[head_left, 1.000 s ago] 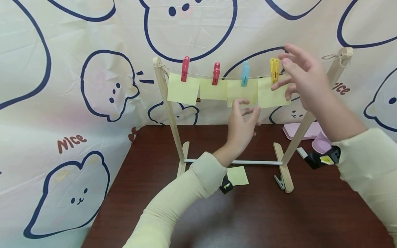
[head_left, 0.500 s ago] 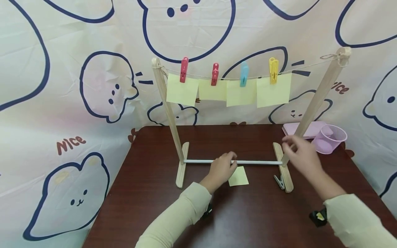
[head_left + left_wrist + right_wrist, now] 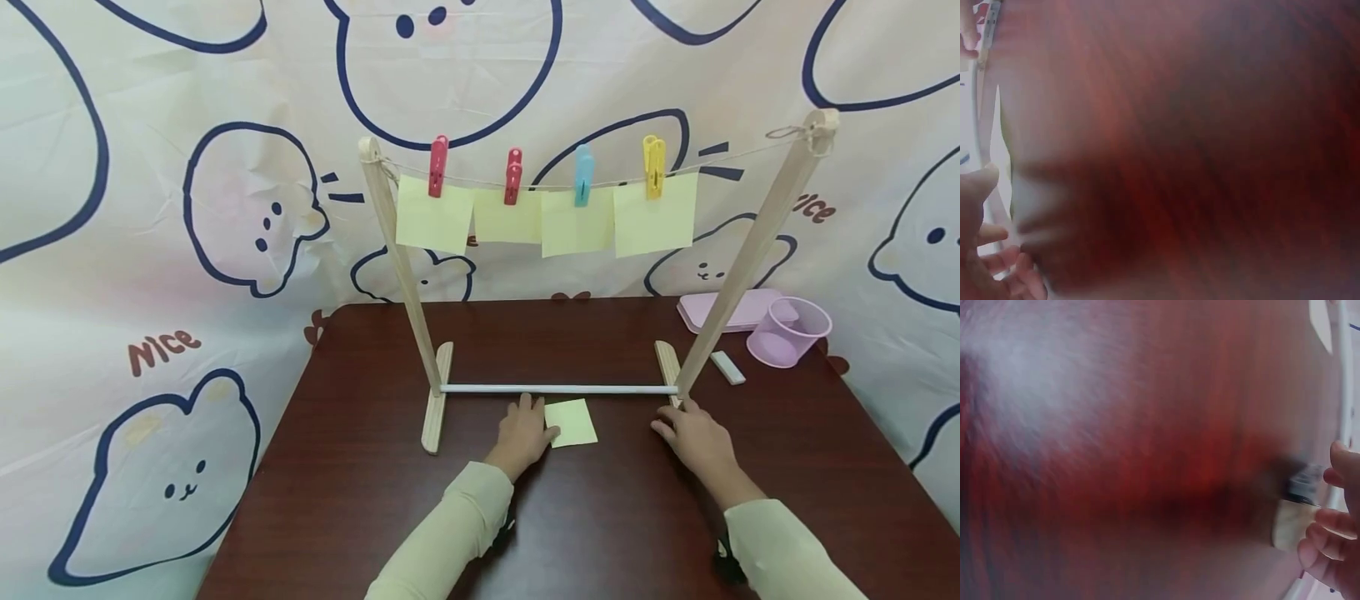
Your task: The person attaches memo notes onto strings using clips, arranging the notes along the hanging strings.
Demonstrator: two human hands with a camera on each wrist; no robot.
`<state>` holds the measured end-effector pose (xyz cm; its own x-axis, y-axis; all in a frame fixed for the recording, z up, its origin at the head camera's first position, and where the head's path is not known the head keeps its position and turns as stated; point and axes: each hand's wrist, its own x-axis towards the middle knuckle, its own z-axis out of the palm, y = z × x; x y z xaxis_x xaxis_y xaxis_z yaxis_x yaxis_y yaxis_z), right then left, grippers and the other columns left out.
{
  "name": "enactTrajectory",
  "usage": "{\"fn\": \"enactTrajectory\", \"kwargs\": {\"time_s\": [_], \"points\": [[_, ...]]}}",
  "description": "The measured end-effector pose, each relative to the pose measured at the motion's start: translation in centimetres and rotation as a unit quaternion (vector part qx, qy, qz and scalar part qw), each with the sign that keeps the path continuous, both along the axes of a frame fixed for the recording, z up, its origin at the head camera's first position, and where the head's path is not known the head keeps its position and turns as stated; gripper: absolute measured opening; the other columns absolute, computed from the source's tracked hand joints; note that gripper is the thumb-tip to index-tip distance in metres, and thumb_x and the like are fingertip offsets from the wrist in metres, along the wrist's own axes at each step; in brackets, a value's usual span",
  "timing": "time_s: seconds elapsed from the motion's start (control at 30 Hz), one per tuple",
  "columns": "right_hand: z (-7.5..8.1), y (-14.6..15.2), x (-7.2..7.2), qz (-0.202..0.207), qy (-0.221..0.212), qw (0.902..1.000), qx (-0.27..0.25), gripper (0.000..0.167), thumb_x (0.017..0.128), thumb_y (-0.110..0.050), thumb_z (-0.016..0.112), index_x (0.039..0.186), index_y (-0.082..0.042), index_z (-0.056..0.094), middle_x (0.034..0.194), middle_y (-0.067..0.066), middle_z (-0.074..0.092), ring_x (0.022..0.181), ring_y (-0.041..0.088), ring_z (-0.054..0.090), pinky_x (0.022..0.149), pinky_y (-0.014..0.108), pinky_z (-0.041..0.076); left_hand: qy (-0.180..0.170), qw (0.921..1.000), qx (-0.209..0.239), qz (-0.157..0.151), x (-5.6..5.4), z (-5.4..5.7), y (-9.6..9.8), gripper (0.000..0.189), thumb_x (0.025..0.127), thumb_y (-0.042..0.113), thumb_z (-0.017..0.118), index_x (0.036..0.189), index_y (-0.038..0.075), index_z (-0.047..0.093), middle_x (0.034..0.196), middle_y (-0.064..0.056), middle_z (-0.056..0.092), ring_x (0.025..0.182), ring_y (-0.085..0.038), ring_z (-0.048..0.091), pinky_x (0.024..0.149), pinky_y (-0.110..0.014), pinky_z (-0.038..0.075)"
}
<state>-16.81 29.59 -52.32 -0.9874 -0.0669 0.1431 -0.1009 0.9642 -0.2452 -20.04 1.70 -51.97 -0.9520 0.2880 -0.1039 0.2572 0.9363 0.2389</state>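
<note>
My left hand (image 3: 521, 435) is over the table with its thumb at the left edge of a pale yellow sticky note (image 3: 572, 423). In the left wrist view the thumb lies by the note (image 3: 1001, 156); the fingers are loosely bent. My right hand (image 3: 699, 440) reaches over the right foot of a wooden stand, covering much of it. The right wrist view shows a grey clothespin (image 3: 1304, 484) beside that foot (image 3: 1291, 525), close to my thumb and fingers, which do not visibly pinch it. Whether they touch it is unclear.
A string (image 3: 738, 156) spans the stand's posts, with several sticky notes hung by red, blue and yellow clothespins (image 3: 654, 167). A white rod (image 3: 558, 389) joins the feet. At the back right are a pink cup (image 3: 780, 342), a pink case (image 3: 723, 310) and a white block (image 3: 727, 367).
Both hands have come down from the hung notes to the table. My left hand now reaches the loose note; my right hand has dropped to the stand's right foot, hiding the grey clothespin.
</note>
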Motion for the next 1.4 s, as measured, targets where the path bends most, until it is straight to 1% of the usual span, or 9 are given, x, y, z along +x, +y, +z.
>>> {"fn": "enactTrajectory", "kwargs": {"time_s": [0.3, 0.53, 0.63, 0.8, 0.97, 1.07, 1.2, 1.27, 1.4], "points": [[-1.2, -1.5, 0.9, 0.044, 0.077, 0.9960, -0.015, 0.009, 0.078, -0.016, 0.073, 0.081, -0.013, 0.065, 0.086, 0.011, 0.052, 0.076, 0.030, 0.055, 0.054, 0.045, 0.046, 0.075, 0.9894, 0.124, 0.006, 1.3, -0.9, 0.2, 0.025, 0.085, 0.024, 0.068, 0.103, 0.010, 0.056, 0.088, -0.003, 0.052, 0.073, -0.017, 0.048, 0.053, -0.028, 0.041], [1.2, -1.7, 2.7, 0.035, -0.027, 0.9874, -0.152, 0.006, 0.085, -0.011, 0.066, 0.088, -0.012, 0.060, 0.073, 0.003, 0.059, 0.062, 0.020, 0.057, 0.053, 0.037, 0.046, -0.035, 0.9538, 0.298, 0.015, 2.2, 0.4, 1.0, 0.038, 0.084, 0.004, 0.065, 0.118, 0.009, 0.048, 0.069, 0.007, 0.054, 0.055, -0.006, 0.049, 0.052, -0.023, 0.041], [2.3, -1.2, 3.3, 0.015, -0.072, 0.9684, -0.238, 0.010, 0.089, -0.011, 0.062, 0.097, -0.007, 0.059, 0.060, 0.002, 0.054, 0.048, 0.016, 0.051, 0.044, 0.031, 0.044, -0.046, 0.9673, 0.250, 0.001, 2.2, 1.5, 1.7, 0.047, 0.086, 0.020, 0.067, 0.128, 0.010, 0.047, 0.087, 0.000, 0.060, 0.072, -0.014, 0.057, 0.062, -0.029, 0.046], [3.1, -0.7, 4.3, 0.012, -0.101, 0.9533, -0.284, 0.020, 0.091, -0.012, 0.060, 0.107, -0.002, 0.057, 0.055, 0.002, 0.051, 0.043, 0.017, 0.050, 0.037, 0.028, 0.043, -0.018, 0.9976, 0.044, -0.051, 2.7, 1.4, 2.4, 0.057, 0.084, 0.049, 0.062, 0.129, 0.016, 0.051, 0.110, -0.007, 0.050, 0.093, -0.023, 0.050, 0.067, -0.035, 0.045], [3.7, -0.6, 5.0, 0.021, -0.095, 0.9530, -0.287, 0.027, 0.090, -0.009, 0.060, 0.116, -0.001, 0.055, 0.071, 0.007, 0.057, 0.044, 0.016, 0.052, 0.037, 0.028, 0.044, 0.026, 0.9963, 0.065, -0.051, 3.1, 0.3, 2.5, 0.035, 0.081, 0.038, 0.070, 0.107, 0.018, 0.060, 0.094, -0.002, 0.047, 0.077, -0.017, 0.043, 0.058, -0.029, 0.038], [4.9, -0.3, 5.1, 0.040, -0.080, 0.9483, -0.304, 0.034, 0.090, -0.005, 0.059, 0.122, 0.004, 0.051, 0.079, 0.010, 0.057, 0.043, 0.013, 0.051, 0.037, 0.029, 0.044, 0.020, 0.9847, 0.166, -0.050, 3.3, 0.2, 2.4, 0.023, 0.082, 0.018, 0.070, 0.099, 0.013, 0.056, 0.081, 0.001, 0.052, 0.068, -0.013, 0.046, 0.055, -0.026, 0.039], [8.4, 0.3, 5.1, 0.085, -0.076, 0.9327, -0.342, 0.029, 0.092, -0.002, 0.053, 0.120, 0.008, 0.049, 0.073, 0.011, 0.056, 0.045, 0.013, 0.052, 0.037, 0.032, 0.045, -0.033, 0.9503, 0.307, -0.042, 3.4, 1.3, 2.9, 0.033, 0.082, 0.000, 0.066, 0.108, 0.009, 0.049, 0.064, 0.001, 0.051, 0.049, -0.008, 0.044, 0.047, -0.021, 0.038], [10.9, 0.6, 5.0, 0.106, -0.061, 0.9261, -0.357, 0.025, 0.094, -0.001, 0.050, 0.117, 0.007, 0.049, 0.073, 0.009, 0.057, 0.047, 0.015, 0.054, 0.036, 0.033, 0.045, -0.048, 0.9315, 0.359, -0.034, 3.1, 2.9, 3.6, 0.038, 0.080, -0.002, 0.068, 0.111, 0.008, 0.049, 0.065, 0.001, 0.054, 0.050, -0.006, 0.045, 0.046, -0.020, 0.039], [16.6, 0.8, 4.2, 0.132, 0.010, 0.9115, -0.389, 0.019, 0.095, 0.002, 0.045, 0.113, 0.002, 0.050, 0.085, 0.002, 0.061, 0.053, 0.017, 0.058, 0.037, 0.030, 0.045, -0.021, 0.9172, 0.394, -0.052, 2.0, 8.5, 5.0, 0.025, 0.080, 0.004, 0.071, 0.101, 0.008, 0.058, 0.076, 0.001, 0.063, 0.063, -0.004, 0.055, 0.055, -0.018, 0.044]]}}
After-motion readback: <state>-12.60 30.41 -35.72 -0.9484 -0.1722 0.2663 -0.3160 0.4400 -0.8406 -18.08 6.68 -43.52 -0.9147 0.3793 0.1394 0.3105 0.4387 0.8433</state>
